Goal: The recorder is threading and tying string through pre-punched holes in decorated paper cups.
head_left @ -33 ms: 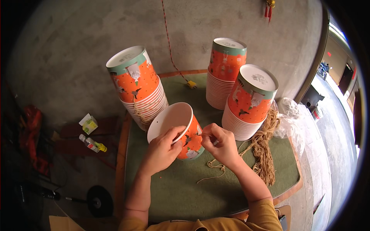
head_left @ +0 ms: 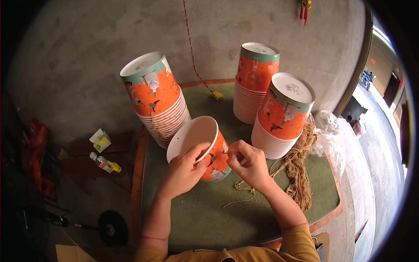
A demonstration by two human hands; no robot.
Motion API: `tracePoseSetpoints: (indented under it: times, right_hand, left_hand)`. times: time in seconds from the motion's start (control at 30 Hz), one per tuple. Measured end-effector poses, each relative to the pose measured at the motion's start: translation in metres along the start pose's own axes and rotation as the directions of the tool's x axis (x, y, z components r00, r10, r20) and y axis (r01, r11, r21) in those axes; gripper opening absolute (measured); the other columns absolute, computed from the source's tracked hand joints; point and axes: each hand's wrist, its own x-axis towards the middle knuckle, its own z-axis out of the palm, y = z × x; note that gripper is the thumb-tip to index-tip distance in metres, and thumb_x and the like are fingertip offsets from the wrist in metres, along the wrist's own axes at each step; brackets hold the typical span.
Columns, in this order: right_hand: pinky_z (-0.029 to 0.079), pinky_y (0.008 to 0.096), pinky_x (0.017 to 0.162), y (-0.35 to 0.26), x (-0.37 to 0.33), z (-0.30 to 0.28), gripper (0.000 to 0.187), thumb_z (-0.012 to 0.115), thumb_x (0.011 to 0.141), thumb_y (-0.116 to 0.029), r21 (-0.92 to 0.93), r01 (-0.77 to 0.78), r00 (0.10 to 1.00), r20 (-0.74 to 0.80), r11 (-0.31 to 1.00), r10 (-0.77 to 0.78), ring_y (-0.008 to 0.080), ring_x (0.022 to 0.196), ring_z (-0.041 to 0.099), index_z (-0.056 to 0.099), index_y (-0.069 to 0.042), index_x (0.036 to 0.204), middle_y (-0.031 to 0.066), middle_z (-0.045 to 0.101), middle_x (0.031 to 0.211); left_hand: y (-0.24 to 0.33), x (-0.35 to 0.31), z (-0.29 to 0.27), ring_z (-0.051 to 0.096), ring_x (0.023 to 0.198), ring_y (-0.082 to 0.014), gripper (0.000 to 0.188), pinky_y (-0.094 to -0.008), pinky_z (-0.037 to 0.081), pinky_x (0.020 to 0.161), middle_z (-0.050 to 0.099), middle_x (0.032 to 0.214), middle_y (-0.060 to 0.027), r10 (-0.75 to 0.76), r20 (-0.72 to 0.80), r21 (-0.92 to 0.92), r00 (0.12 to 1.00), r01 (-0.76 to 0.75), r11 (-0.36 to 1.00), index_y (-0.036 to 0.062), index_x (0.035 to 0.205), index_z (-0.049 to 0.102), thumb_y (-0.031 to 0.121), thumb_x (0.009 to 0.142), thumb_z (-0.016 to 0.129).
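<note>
A paper bucket, orange with a green base band and white inside, stands tilted before me. My left hand grips its rim, fingers inside and thumb outside. A small dark hole shows in its inner wall. At the bucket's right side, my right hand is closed in a pinch on what appears to be a thin strand of twine, mostly hidden by the fingers. Loose twine lies in a tan bundle to the right, with stray strands near my right wrist.
Upside-down bucket stacks stand at the back left, back right and right of the green-topped table. A yellow plug lies near the wall. Clear plastic bags sit beyond the right edge; a bottle is at left.
</note>
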Motion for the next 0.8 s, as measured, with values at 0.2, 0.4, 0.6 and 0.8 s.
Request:
tracePoseSetpoints:
  times: [0.2,0.4,0.6,0.8]
  right_hand:
    - [0.055,0.0268,0.054,0.003,-0.0009,0.0087,0.011,0.066,0.083,0.0,-0.018,0.089,0.996,-0.003,0.996,-0.089,0.0153,0.063,0.066,0.058,-0.003,0.089,0.0051,0.066,0.083]
    - [0.056,0.027,0.052,0.0041,-0.0015,0.0102,0.011,0.067,0.083,-0.002,-0.052,0.115,0.993,-0.011,0.992,-0.116,0.0153,0.063,0.067,0.058,-0.004,0.089,0.0045,0.065,0.084]
    - [0.056,0.0276,0.052,0.0031,-0.0027,0.0109,0.009,0.067,0.085,-0.004,-0.11,0.097,0.995,-0.027,0.989,-0.1,0.0166,0.061,0.068,0.059,-0.005,0.09,0.0037,0.065,0.083]
    - [0.056,0.0297,0.052,0.0034,-0.0033,0.0111,0.01,0.067,0.085,-0.006,-0.155,0.105,0.994,-0.015,0.982,-0.108,0.0176,0.062,0.068,0.06,-0.006,0.091,0.0033,0.065,0.084]
  left_hand:
    - [0.0044,-0.0024,-0.0003,0.062,0.081,-0.0165,0.052,-0.0308,0.051,0.076,0.064,0.096,-0.0106,-0.025,0.054,0.028,0.998,0.024,0.999,0.0065,0.135,0.052,-0.002,0.083,0.052]
    - [0.0013,-0.0019,0.0025,0.061,0.08,-0.0167,0.053,-0.0309,0.051,0.075,0.063,0.093,-0.0104,-0.009,0.053,0.014,0.999,0.008,1.0,0.0069,0.135,0.052,-0.002,0.083,0.051]
    - [0.0016,-0.0016,0.0034,0.061,0.079,-0.0164,0.053,-0.0307,0.051,0.075,0.062,0.092,-0.0102,-0.042,0.072,0.011,0.997,0.041,0.999,0.0069,0.134,0.051,-0.003,0.082,0.051]
    - [0.0038,-0.0013,0.0043,0.059,0.076,-0.016,0.053,-0.031,0.051,0.074,0.063,0.091,-0.0104,-0.034,0.075,0.014,0.997,0.033,0.999,0.0072,0.134,0.051,-0.003,0.082,0.051]
